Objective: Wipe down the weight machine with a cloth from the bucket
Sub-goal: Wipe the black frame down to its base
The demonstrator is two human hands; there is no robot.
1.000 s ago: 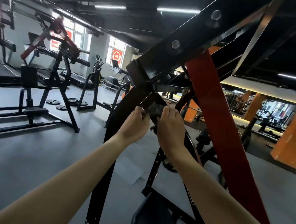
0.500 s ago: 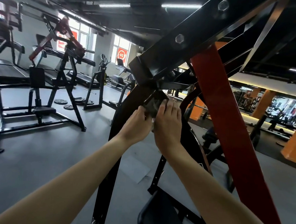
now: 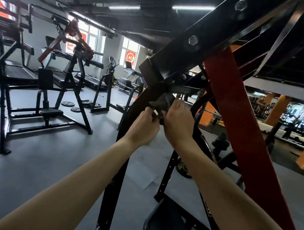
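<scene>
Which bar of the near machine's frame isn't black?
The wide red bar sloping down to the right, beside the right hand; the bolted beam and curved upright are black.

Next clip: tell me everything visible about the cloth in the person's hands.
The cloth is dark grey, soft-looking, bunched into a crumpled wad. It is pressed against the weight machine's curved black frame bar, just under the joint with the black beam. The left hand grips its lower edge; the right hand curls over its right side. Dampness cannot be judged.
</scene>
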